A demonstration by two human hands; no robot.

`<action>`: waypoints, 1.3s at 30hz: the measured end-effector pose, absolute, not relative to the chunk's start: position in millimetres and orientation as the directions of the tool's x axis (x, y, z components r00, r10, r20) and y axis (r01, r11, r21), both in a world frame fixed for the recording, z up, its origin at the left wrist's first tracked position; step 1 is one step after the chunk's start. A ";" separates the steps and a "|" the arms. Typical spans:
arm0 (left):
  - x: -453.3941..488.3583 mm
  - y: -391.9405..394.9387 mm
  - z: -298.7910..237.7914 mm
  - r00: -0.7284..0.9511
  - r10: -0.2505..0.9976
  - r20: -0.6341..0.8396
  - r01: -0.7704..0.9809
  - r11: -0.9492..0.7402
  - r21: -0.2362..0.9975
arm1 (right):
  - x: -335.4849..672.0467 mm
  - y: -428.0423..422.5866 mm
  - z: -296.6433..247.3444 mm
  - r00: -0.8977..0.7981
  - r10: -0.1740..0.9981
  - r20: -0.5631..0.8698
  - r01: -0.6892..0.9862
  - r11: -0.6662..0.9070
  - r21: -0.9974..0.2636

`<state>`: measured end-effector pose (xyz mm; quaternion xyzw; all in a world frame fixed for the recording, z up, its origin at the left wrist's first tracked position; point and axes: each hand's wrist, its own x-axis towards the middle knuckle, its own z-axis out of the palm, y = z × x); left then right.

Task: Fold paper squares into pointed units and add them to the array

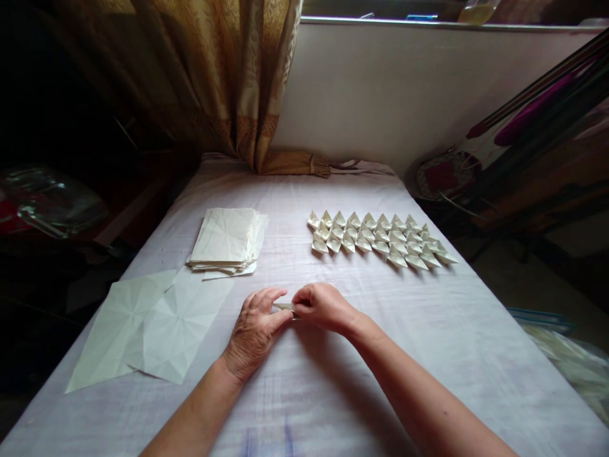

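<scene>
Between my hands, low over the middle of the cloth, is a small piece of folded paper (284, 306), mostly covered by fingers. My left hand (259, 320) pinches it from the left, thumb in front and fingers behind. From the right, my right hand (323, 308) has its curled fingers closed on the other end. Beyond my right hand stand rows of small folded paper boats (380, 240), pale and pointed. A stack of paper squares (224, 236) lies beyond my left hand. Two creased paper sheets (183, 327) overlap at the left.
A pale cloth (428, 381) covers the table. Its far end meets a gold curtain (257, 82) and a white wall (361, 95). A clear plastic bag (571, 362) lies beyond the right edge. Dark clutter stands on the far left.
</scene>
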<state>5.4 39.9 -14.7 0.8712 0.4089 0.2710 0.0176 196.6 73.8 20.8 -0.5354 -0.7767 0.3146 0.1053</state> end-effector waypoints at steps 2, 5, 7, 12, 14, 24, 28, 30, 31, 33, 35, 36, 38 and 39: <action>5.5 39.8 -14.5 0.517 0.726 0.453 0.704 -0.662 0.257 | 194.0 75.3 24.0 -0.416 0.895 -0.163 0.807 0.280 -0.519; 6.6 40.2 -14.3 0.513 0.726 0.458 0.700 -0.663 0.268 | 190.8 74.7 25.7 -0.422 0.895 -0.142 0.856 0.342 -0.388; 7.4 40.5 -14.4 0.506 0.729 0.461 0.699 -0.660 0.276 | 189.6 74.1 25.0 -0.400 0.908 -0.127 0.878 0.339 -0.337; 8.0 39.6 -14.3 0.501 0.760 0.415 0.699 -0.638 0.323 | 187.3 73.7 20.2 -0.331 0.936 -0.116 0.905 0.280 -0.321; 7.9 39.2 -14.0 0.503 0.769 0.395 0.699 -0.631 0.337 | 186.3 73.2 18.3 -0.316 0.942 -0.114 0.910 0.267 -0.318; 5.8 39.3 -13.3 0.489 0.792 0.365 0.668 -0.610 0.427 | 199.6 58.2 -1.2 -0.230 0.973 0.000 0.676 0.159 -0.719; 3.9 40.7 -13.4 0.449 0.794 0.410 0.637 -0.606 0.476 | 213.1 43.0 -9.0 -0.267 0.952 0.149 0.554 0.278 -0.784; 2.4 42.2 -15.1 0.433 0.804 0.408 0.628 -0.594 0.503 | 217.6 36.9 -13.1 -0.318 0.927 0.196 0.552 0.350 -0.757; 1.6 43.1 -16.3 0.421 0.813 0.402 0.629 -0.581 0.516 | 218.9 34.8 -15.1 -0.339 0.916 0.216 0.567 0.382 -0.730; 0.2 44.8 -19.3 0.392 0.833 0.390 0.638 -0.552 0.537 | 219.1 32.4 -18.9 -0.366 0.897 0.249 0.607 0.433 -0.666; -1.0 46.1 -22.4 0.369 0.843 0.391 0.646 -0.536 0.544 | 217.0 31.8 -21.6 -0.376 0.886 0.271 0.630 0.459 -0.627; -1.6 46.5 -23.8 0.359 0.845 0.395 0.650 -0.531 0.544 | 215.7 31.8 -22.4 -0.369 0.885 0.282 0.635 0.462 -0.619; -3.1 47.1 -26.2 0.334 0.852 0.404 0.661 -0.517 0.543 | 214.6 32.2 -22.4 -0.329 0.889 0.318 0.640 0.457 -0.617; -3.9 47.2 -27.3 0.317 0.857 0.407 0.667 -0.506 0.547 | 215.4 32.7 -21.6 -0.294 0.894 0.339 0.647 0.447 -0.618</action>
